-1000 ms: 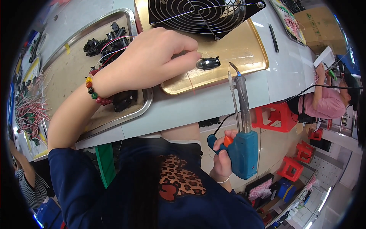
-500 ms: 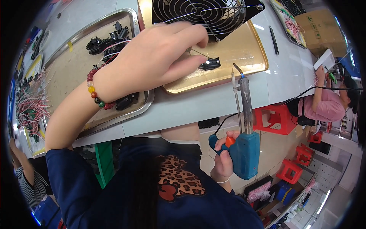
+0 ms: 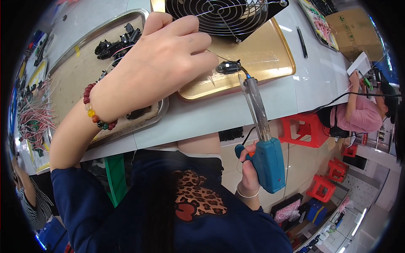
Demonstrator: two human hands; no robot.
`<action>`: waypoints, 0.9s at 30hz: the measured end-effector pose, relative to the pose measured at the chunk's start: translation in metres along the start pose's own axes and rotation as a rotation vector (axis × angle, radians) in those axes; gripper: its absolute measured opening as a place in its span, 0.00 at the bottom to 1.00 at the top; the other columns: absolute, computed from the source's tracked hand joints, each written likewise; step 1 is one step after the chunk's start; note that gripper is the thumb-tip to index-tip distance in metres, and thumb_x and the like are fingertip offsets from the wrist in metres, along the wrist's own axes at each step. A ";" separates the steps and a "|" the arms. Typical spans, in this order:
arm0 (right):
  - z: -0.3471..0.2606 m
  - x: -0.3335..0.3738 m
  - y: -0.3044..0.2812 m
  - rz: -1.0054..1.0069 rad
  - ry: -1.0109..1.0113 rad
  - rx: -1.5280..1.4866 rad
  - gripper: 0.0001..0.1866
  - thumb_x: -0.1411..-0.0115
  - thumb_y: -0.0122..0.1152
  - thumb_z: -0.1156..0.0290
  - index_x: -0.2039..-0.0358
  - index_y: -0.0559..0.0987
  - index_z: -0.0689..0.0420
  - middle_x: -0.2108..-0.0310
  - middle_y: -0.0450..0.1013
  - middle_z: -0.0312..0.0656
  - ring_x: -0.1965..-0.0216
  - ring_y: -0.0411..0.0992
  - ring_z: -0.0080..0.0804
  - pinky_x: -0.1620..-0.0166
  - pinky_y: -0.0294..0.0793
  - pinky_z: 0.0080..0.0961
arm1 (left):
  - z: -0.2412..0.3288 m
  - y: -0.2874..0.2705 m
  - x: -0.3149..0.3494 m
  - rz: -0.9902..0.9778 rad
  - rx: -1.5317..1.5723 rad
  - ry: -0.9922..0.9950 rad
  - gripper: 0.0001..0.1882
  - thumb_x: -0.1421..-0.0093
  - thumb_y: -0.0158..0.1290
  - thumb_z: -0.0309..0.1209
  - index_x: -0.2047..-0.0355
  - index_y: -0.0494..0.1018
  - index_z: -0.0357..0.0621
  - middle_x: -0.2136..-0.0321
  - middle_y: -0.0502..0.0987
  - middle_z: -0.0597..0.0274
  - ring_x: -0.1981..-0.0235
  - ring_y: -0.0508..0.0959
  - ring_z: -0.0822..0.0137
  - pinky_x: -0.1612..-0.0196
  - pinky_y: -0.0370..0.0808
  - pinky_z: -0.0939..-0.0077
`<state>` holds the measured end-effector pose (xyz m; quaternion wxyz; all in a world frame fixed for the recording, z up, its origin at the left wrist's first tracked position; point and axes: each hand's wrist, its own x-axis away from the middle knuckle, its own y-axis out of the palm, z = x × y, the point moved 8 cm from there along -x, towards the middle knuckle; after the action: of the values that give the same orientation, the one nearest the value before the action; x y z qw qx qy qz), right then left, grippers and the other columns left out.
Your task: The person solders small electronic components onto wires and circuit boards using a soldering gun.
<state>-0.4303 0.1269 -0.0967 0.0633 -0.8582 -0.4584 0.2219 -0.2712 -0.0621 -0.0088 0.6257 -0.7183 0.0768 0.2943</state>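
My left hand (image 3: pixel 179 52) is closed over the gold tray (image 3: pixel 270 55), its fingers curled beside a small black part (image 3: pixel 229 67). A thin line runs from the fingers toward that part; what they pinch is hidden. A blue soldering gun (image 3: pixel 271 164) with an orange trigger is gripped in my right hand (image 3: pixel 249 173), below the table's front edge. Its long metal barrel points up, and the bent tip meets the right end of the black part, seemingly touching it.
A fan with a wire guard (image 3: pixel 219 17) stands on the gold tray's far side. On the left, a metal tray (image 3: pixel 145 17) holds several black parts (image 3: pixel 120 44). A black pen (image 3: pixel 302 42) lies to the right. Red stools (image 3: pixel 301 130) and a person in pink (image 3: pixel 358 114) are beyond.
The soldering gun has moved up and left, bringing its tip to the black part. My left hand has turned and curled its fingers; the black part has shifted slightly left and up.
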 end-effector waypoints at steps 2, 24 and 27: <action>-0.003 -0.005 0.001 -0.037 -0.013 -0.040 0.08 0.55 0.61 0.75 0.72 0.77 0.63 0.74 0.71 0.44 0.77 0.70 0.36 0.74 0.67 0.25 | -0.001 0.000 0.002 -0.014 0.027 0.025 0.08 0.55 0.60 0.31 0.75 0.73 0.51 0.78 0.65 0.72 0.68 0.68 0.70 0.64 0.57 0.72; -0.001 -0.006 0.008 -0.107 0.034 -0.130 0.12 0.53 0.65 0.70 0.72 0.77 0.65 0.75 0.71 0.42 0.76 0.68 0.33 0.74 0.65 0.23 | -0.009 -0.002 0.001 0.137 0.178 -0.106 0.05 0.50 0.60 0.29 0.73 0.75 0.47 0.77 0.73 0.69 0.72 0.71 0.68 0.67 0.58 0.72; 0.009 -0.001 0.006 -0.068 0.136 -0.288 0.18 0.53 0.67 0.69 0.64 0.77 0.68 0.69 0.72 0.44 0.72 0.70 0.30 0.70 0.70 0.21 | -0.009 0.001 0.002 0.129 0.171 -0.132 0.05 0.51 0.60 0.29 0.73 0.76 0.47 0.77 0.73 0.69 0.72 0.71 0.68 0.67 0.58 0.71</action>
<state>-0.4303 0.1219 -0.1057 -0.0218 -0.8554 -0.5091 0.0929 -0.2672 -0.0708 -0.0103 0.6683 -0.6349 0.1063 0.3727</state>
